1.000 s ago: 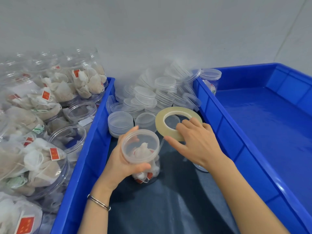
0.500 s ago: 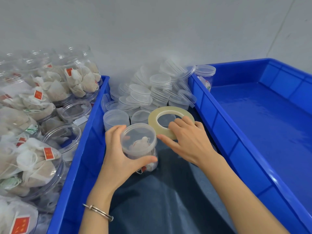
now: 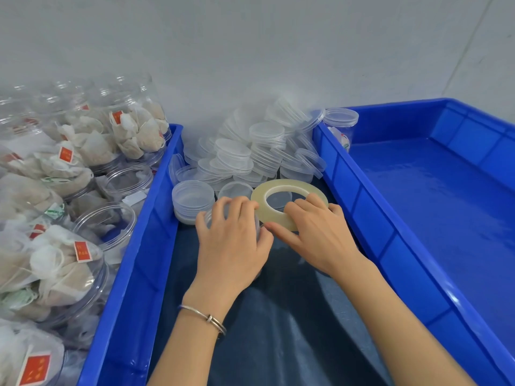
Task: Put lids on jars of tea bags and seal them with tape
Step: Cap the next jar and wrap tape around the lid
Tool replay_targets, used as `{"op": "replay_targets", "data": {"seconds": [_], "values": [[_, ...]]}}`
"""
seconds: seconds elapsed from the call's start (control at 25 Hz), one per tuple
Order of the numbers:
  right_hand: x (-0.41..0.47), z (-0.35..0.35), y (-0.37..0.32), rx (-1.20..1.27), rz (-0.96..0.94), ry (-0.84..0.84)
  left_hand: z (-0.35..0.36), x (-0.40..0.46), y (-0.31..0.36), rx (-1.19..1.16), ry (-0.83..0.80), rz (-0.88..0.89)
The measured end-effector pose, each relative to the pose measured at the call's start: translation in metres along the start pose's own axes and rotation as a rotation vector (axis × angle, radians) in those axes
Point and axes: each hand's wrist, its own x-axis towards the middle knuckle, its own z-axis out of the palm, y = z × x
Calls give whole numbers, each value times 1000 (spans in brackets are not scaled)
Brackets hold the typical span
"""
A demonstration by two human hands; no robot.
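Left hand point(image 3: 231, 246) fingers curl over the lidded jar point(image 3: 208, 218), gripping it from above. Right hand point(image 3: 315, 232) pinches the tape roll point(image 3: 288, 203) just beside it. Both sit in the middle blue bin point(image 3: 145, 246), before heaped clear lids point(image 3: 239, 160). Teabag-filled jars point(image 3: 55, 260) crowd its left edge.

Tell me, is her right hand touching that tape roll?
Touching: the head view shows the right hand with fingers lying on the tape roll.
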Motion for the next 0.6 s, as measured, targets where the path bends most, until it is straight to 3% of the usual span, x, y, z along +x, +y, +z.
{"op": "replay_targets", "data": {"seconds": [0.28,0.6], "values": [[-3,1,-1,-36,24,60,1,1,1,-67,93,1],[-16,5,-11,89,97,244,1,14,-3,-65,38,5]]}}
